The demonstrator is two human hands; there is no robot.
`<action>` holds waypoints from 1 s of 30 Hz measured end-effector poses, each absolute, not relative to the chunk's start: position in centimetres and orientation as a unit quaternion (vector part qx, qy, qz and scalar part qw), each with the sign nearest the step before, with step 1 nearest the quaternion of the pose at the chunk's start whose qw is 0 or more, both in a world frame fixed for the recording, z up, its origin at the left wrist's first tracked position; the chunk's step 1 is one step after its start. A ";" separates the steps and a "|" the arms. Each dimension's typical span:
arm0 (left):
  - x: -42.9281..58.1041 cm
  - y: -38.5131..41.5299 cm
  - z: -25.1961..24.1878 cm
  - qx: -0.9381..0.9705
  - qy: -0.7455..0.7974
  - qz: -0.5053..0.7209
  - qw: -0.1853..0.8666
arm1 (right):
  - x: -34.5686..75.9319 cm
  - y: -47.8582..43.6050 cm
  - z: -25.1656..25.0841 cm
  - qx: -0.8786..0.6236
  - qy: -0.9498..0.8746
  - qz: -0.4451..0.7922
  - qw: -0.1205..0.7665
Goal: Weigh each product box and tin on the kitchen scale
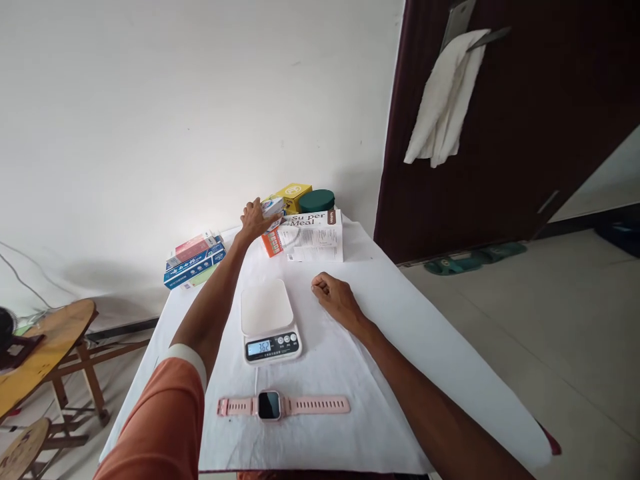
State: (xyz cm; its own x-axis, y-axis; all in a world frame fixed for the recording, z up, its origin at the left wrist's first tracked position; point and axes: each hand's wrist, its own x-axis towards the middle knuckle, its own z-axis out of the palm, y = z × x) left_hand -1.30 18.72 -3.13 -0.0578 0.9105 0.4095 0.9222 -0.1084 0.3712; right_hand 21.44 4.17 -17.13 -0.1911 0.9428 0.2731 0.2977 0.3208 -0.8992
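Left fingers [251, 208] are spread over a small white box [273, 206]; whether they grip it, I cannot tell. Right fingers [321, 285] curl inward, visibly holding nothing, near a lit scale [267, 308]. No box sits there, so handling seems only at the reaching stage. Tabletop [400, 307] room extends rightward from the right fingers to a slanting edge; a large carton [323, 241] crowds the left fingers' right.

Left fingers [257, 205] touch a white box [273, 206]; the right fingers [321, 284] curl near the scale [267, 308].
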 end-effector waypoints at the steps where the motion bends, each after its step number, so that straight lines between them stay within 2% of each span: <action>1: -1.4 19.0 -2.8 -0.684 -0.672 -0.282 0.008 | 21.5 4.2 -17.2 -0.455 -0.681 0.365 0.443; 6: -2.8 17.6 -1.1 -0.674 -0.668 -0.316 -0.013 | 21.6 4.3 -17.2 -0.453 -0.677 0.377 0.440; 10: -5.1 11.6 -0.7 -0.716 -0.609 -0.340 -0.004 | 21.6 4.3 -17.0 -0.453 -0.674 0.383 0.442; 15: -6.3 0.8 -3.4 -0.787 -0.531 -0.301 -0.089 | 21.5 4.3 -17.1 -0.454 -0.674 0.388 0.436; 19: -5.3 -4.6 -6.9 -0.802 -0.530 -0.248 -0.118 | 21.5 4.2 -17.2 -0.465 -0.674 0.386 0.424; 25: -5.4 -6.2 -10.1 -0.788 -0.566 -0.205 -0.128 | 21.4 4.0 -17.1 -0.479 -0.675 0.382 0.410; 30: -7.4 -6.1 -11.2 -0.751 -0.558 -0.319 -0.151 | 21.4 3.8 -16.8 -0.497 -0.673 0.378 0.396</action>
